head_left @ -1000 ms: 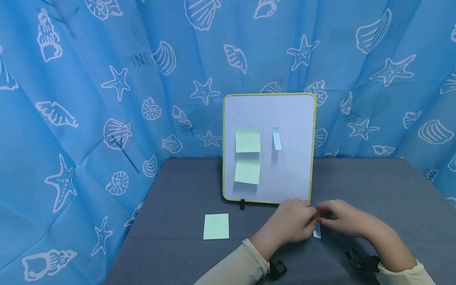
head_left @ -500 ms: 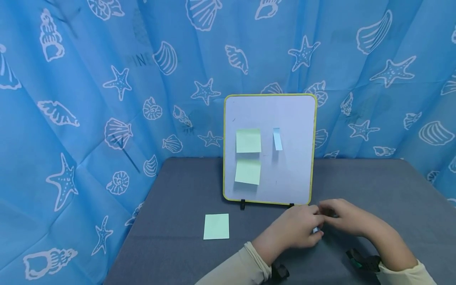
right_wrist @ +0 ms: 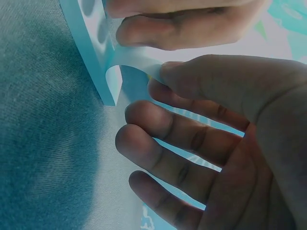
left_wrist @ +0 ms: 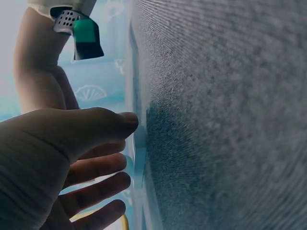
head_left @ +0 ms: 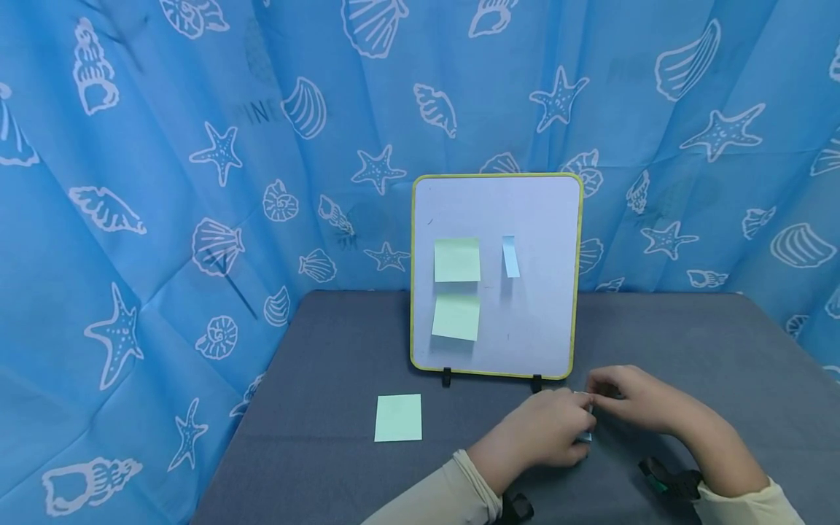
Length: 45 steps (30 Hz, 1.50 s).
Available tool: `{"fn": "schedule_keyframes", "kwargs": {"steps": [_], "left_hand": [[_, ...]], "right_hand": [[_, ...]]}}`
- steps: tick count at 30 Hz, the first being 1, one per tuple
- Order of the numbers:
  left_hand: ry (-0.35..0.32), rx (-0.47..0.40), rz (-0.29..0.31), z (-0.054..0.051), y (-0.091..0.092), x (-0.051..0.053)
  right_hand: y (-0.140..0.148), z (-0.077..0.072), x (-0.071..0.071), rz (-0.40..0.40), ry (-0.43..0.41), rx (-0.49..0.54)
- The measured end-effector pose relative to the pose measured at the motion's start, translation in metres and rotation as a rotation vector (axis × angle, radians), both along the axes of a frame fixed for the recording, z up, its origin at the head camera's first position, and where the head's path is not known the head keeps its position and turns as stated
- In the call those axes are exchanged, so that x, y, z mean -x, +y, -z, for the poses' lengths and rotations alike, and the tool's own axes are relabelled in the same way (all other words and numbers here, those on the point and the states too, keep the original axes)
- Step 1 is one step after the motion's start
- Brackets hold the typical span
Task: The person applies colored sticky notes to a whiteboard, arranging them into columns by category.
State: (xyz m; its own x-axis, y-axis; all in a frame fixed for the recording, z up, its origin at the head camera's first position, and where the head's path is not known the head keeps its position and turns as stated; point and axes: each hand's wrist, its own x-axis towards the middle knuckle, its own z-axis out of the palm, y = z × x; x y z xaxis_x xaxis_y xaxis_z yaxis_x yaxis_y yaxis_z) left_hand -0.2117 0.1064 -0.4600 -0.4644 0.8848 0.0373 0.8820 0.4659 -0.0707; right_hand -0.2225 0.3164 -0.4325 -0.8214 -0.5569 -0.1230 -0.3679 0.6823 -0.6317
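A narrow pad of light-blue sticky notes [head_left: 584, 437] lies on the dark table, mostly hidden under my left hand [head_left: 541, 430] in the head view. That hand holds the pad down, with fingers at its upper face in the right wrist view. My right hand [head_left: 639, 401] pinches the end of the pad's top strip [right_wrist: 136, 61] between thumb and index finger. The strip curves up from the pad, its other end still attached. The right hand's other fingers are loosely bent and hold nothing. In the left wrist view the pad [left_wrist: 139, 158] appears edge-on beside the left thumb.
A yellow-framed whiteboard [head_left: 525, 321] stands behind the hands on black feet. It carries two green sticky notes [head_left: 456, 260] and one narrow blue note [head_left: 510, 257]. A green square note [head_left: 398, 418] lies on the table at left. A blue shell-patterned curtain [head_left: 262, 146] hangs behind.
My left hand has shifted slightly toward me and uncovered the whiteboard's right foot. The right hand stays nearly in place at the pad.
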Motion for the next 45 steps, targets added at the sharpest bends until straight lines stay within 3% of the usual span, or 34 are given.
{"fn": "schedule_keyframes", "kwargs": {"steps": [17,22,33,45], "left_hand": [[-0.018,0.016,-0.038,0.0038,0.0031,-0.0031],[-0.033,-0.019,-0.028,0.0051,0.0023,-0.0032],[-0.001,-0.062,-0.020,0.0075,0.0014,-0.0034],[-0.043,-0.023,-0.028,0.0032,0.0028,-0.0031]], "right_hand": [[-0.0003,0.0018,0.0001,0.009,-0.005,0.002],[-0.0001,0.0030,0.0006,0.010,-0.004,0.005],[-0.0004,0.0030,0.0010,0.023,-0.014,-0.001],[0.0000,0.0028,0.0005,0.006,0.006,0.007]]}}
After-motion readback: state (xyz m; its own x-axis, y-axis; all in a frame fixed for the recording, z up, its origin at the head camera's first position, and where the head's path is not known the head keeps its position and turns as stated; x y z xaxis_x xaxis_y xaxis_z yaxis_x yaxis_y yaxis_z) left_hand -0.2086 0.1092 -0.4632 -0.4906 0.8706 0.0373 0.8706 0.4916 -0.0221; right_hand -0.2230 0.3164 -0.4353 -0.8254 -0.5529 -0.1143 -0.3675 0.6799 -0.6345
